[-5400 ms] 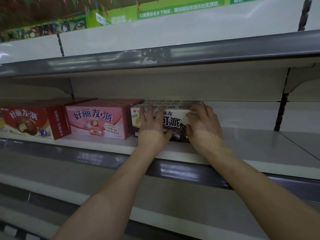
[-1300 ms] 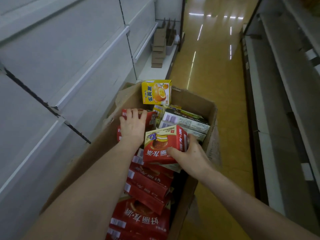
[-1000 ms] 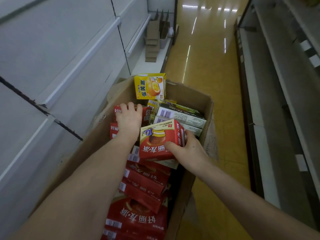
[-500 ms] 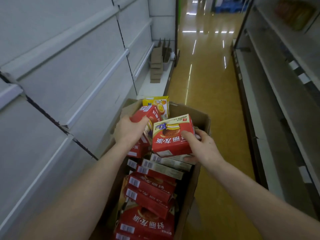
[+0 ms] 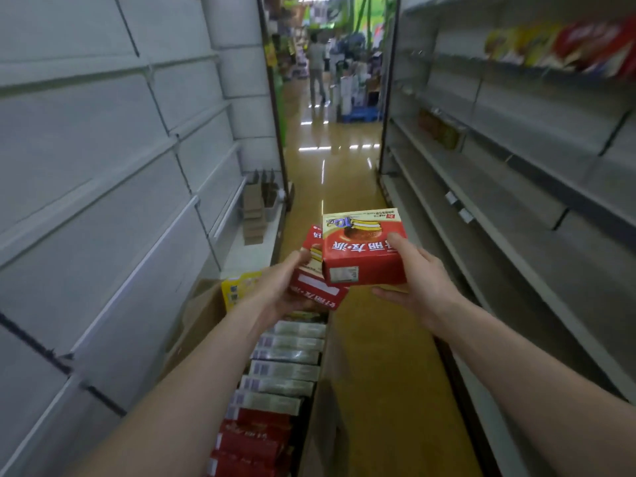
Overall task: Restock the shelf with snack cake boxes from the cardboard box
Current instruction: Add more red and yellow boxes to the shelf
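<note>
My right hand [image 5: 418,280] grips a red snack cake box [image 5: 363,251], held upside down above the aisle floor. My left hand [image 5: 275,289] holds a second red snack cake box [image 5: 318,290], tilted and touching the first one's left side. Below both hands the open cardboard box [image 5: 196,321] stands on the floor against the left shelving, packed with several red and pale snack cake boxes [image 5: 278,380]; a yellow box [image 5: 237,290] stands at its far end.
White shelving [image 5: 103,187] lines the left side, grey shelves [image 5: 516,187] the right, with a few blurred packs up top. Folded cardboard pieces [image 5: 254,215] sit on the left bottom shelf. A person [image 5: 316,67] stands far down the yellow aisle floor [image 5: 337,187].
Both hands have lifted a red box each up out of the cardboard box. My view has risen from the carton toward the aisle.
</note>
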A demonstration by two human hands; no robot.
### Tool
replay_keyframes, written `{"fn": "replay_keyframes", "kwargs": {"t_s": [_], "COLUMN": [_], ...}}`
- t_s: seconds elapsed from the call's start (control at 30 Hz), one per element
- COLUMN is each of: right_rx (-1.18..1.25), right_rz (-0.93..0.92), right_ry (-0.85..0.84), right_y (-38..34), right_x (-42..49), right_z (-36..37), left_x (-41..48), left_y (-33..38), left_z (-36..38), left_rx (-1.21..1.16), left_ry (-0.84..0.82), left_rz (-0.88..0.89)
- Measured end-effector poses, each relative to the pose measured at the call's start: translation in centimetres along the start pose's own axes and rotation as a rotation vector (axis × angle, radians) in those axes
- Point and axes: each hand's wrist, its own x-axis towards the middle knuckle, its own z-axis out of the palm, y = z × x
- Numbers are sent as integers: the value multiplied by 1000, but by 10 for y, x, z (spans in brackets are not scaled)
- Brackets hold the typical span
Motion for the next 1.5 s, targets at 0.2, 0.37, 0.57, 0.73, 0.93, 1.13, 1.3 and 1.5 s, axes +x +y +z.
{"fn": "replay_keyframes", "kwargs": {"t_s": [0.2, 0.37, 0.57, 0.73, 0.93, 1.13, 1.3, 1.5], "right_rx": [12, -17, -54, -65, -61, -11, 28, 38], "right_rz": [-148, -271, -380, -435, -442, -347, -345, -431], "right_ry": [104, 235, 370, 500, 628, 704, 795, 1078], "right_y": [-72, -122, -163, -192, -223, -231, -242, -257], "right_x": [-34, -75, -125, -166, -207, -238, -257, -256], "right_z": [-83, -155, -237, -296, -355, -401, -437, -471], "left_x": [-38, -75, -114, -149, -181, -198, -203, -195], "left_y": [44, 63, 73, 76, 88, 87, 87, 87], "left_z": [102, 187, 285, 362, 442, 513, 575, 639], "left_rx": [-32, -20, 27, 6, 76, 165, 267, 456], "left_ry": [-223, -404, -566, -729, -927, -1114, -1195, -1309], "left_rz": [73, 117, 164, 155, 184, 171, 115, 64]}}
